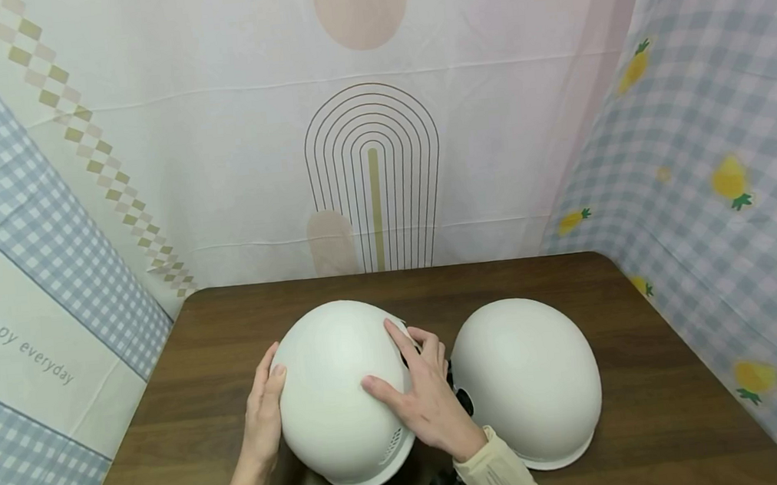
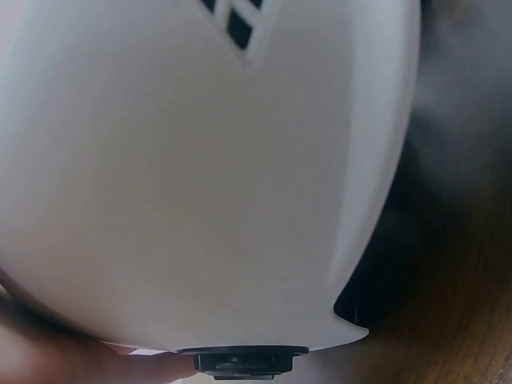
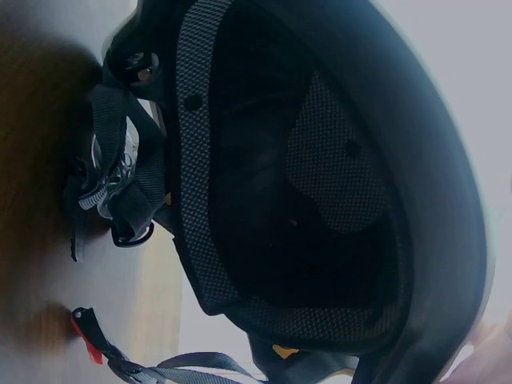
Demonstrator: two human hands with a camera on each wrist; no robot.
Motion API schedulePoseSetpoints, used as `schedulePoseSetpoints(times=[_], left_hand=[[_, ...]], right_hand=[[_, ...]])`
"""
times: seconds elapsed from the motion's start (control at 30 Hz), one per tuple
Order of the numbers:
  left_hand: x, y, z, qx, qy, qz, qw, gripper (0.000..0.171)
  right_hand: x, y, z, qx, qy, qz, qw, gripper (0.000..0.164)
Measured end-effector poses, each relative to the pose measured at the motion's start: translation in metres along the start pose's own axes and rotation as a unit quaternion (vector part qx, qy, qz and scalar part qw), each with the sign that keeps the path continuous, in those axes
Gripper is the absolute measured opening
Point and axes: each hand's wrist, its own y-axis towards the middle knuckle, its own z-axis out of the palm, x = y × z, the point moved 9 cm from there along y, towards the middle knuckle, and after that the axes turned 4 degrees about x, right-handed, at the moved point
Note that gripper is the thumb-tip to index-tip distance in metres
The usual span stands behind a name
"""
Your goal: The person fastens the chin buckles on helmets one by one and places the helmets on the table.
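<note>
Two white helmets are on the brown table. Both of my hands hold the left helmet (image 1: 342, 393). My left hand (image 1: 261, 415) lies along its left side, the thumb toward me. My right hand (image 1: 429, 393) spreads thumb and index finger over the shell, with the other fingers at the right edge. In the left wrist view the smooth shell (image 2: 200, 200) shows a vent and a black round fitting (image 2: 244, 360), with a fingertip beside it. The right wrist view shows a dark padded helmet interior (image 3: 272, 184), black straps (image 3: 132, 160) and a buckle piece with a red tab (image 3: 88, 336).
The second white helmet (image 1: 529, 384) stands dome up just right of my right hand, a black fitting (image 1: 465, 401) on its left side. The wooden table (image 1: 652, 404) ends at printed cloth hangings (image 1: 250, 170) behind and on both sides.
</note>
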Motion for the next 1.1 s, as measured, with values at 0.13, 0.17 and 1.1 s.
schedulePoseSetpoints(times=[0.13, 0.17, 1.1], left_hand=[[0.0, 0.0004, 0.0002, -0.001, -0.005, 0.003, 1.0, 0.048], [-0.0001, 0.0006, 0.0002, -0.001, -0.007, 0.004, 1.0, 0.049], [0.0024, -0.0006, 0.0005, -0.004, -0.027, -0.005, 0.9996, 0.049]], right_hand=[[0.0011, 0.0005, -0.0013, -0.003, -0.004, -0.007, 1.0, 0.08], [0.0018, 0.0007, -0.0016, -0.003, -0.004, -0.009, 1.0, 0.08], [0.0063, 0.0012, -0.0061, -0.01, 0.004, -0.018, 1.0, 0.075]])
